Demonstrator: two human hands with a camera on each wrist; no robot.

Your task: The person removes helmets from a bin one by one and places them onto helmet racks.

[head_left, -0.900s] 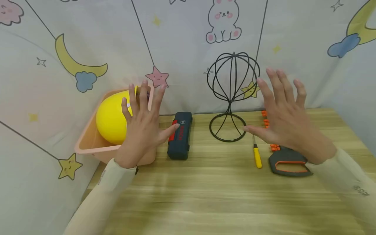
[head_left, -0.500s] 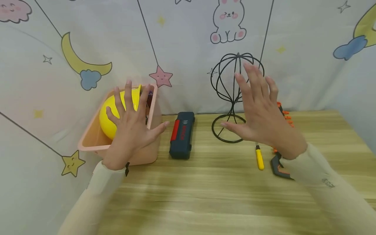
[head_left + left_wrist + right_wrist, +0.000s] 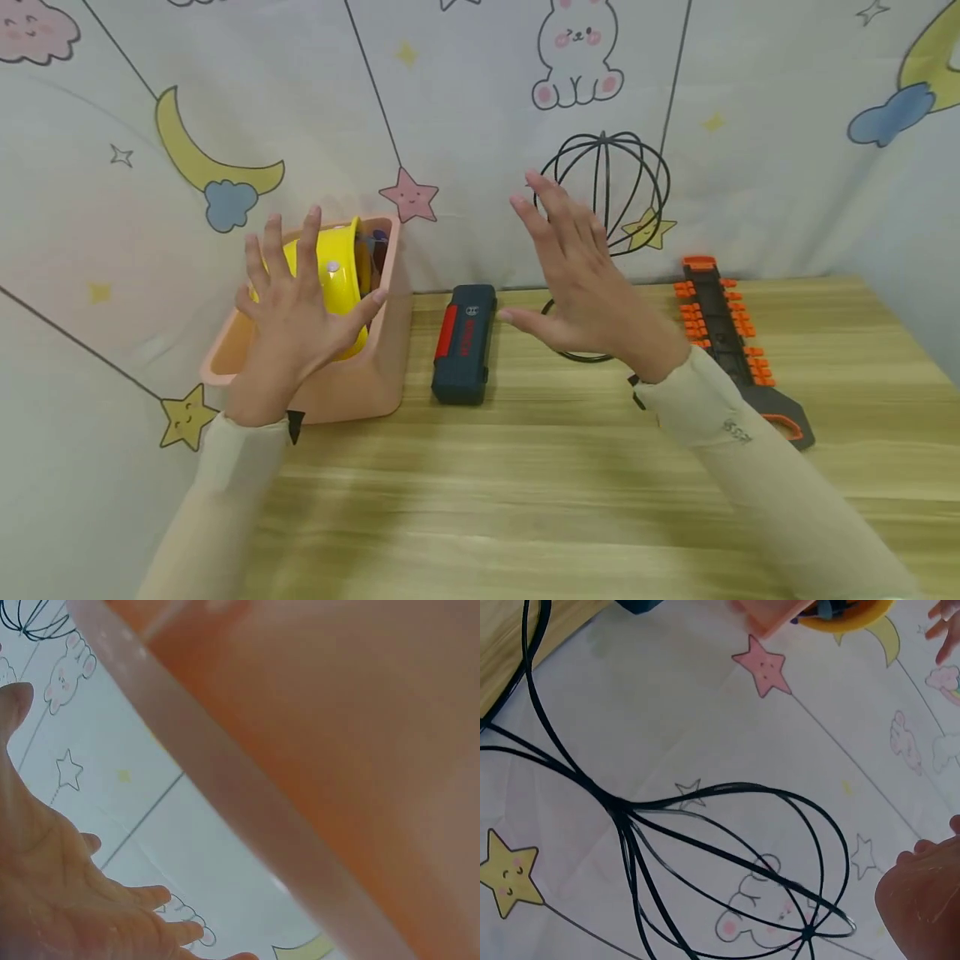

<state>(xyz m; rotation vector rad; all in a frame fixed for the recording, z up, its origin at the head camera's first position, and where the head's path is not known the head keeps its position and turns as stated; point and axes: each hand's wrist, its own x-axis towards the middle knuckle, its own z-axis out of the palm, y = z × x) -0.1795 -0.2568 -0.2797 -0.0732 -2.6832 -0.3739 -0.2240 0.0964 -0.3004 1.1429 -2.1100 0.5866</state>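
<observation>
— Wooden table (image 3: 525,500) first: what sits on it?
— At its left, a pink tub (image 3: 375,392) holding a yellow helmet (image 3: 341,279); then a black wire stand (image 3: 622,179), a dark case (image 3: 463,343) and an orange-toothed saw (image 3: 720,333).
— And the hands?
— The left hand (image 3: 292,312) hovers over the helmet, fingers spread, gripping nothing. The right hand (image 3: 581,287) hangs before the stand, fingers apart and empty.

The head view looks down across the table (image 3: 570,483); both wrist views sit close, sharing its wire stand (image 3: 705,847).
</observation>
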